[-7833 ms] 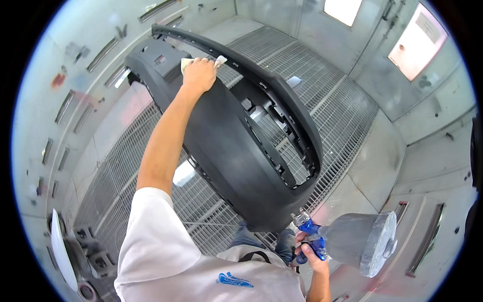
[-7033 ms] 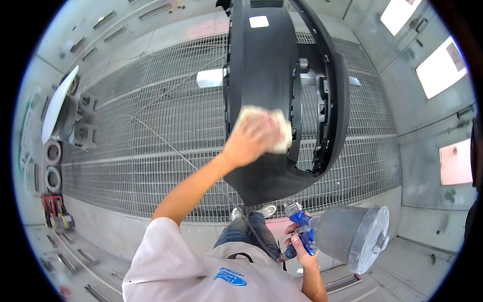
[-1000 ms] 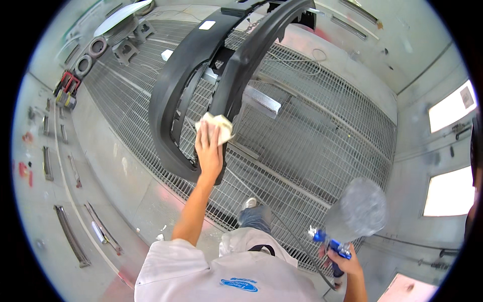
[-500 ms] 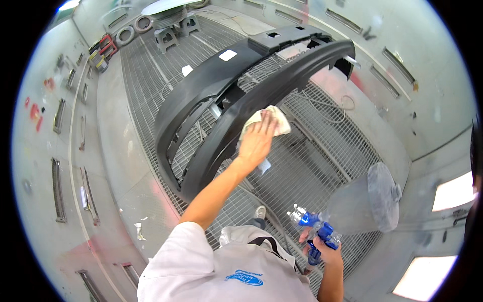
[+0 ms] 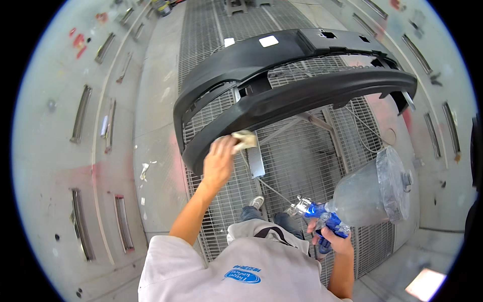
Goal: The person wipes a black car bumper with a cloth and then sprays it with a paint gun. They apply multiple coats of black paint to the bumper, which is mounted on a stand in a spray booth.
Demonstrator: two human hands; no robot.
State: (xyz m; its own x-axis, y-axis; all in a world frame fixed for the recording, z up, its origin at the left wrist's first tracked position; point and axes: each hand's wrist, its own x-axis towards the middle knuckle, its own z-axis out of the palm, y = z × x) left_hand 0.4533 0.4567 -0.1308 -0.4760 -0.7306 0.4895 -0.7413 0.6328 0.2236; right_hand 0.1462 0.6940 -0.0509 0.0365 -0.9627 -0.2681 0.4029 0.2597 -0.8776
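Observation:
A black car bumper stretches across in front of me, raised above the grated floor. My left hand reaches to its near lower edge, toward the left end, with the fingers closed on a crumpled cream cloth. The cloth lies against or just by that edge; the exact contact is hard to see. Lower right, my right hand is wrapped round the handle of a blue and silver spray gun. A large translucent cup sits on the gun, tilted to the right, its nozzle pointing left.
Metal stand parts show beneath the bumper, over the floor grating. A thin hose lies on the right. Two white patches, one of them a white rectangle, mark the bumper's top. A grey wall with slots rises at left; scraps lie near it.
My left hand and the cloth have moved left along the bumper's near edge, and the cloth is more bunched. The view has turned, shifting the bumper right. My right hand still holds the spray gun.

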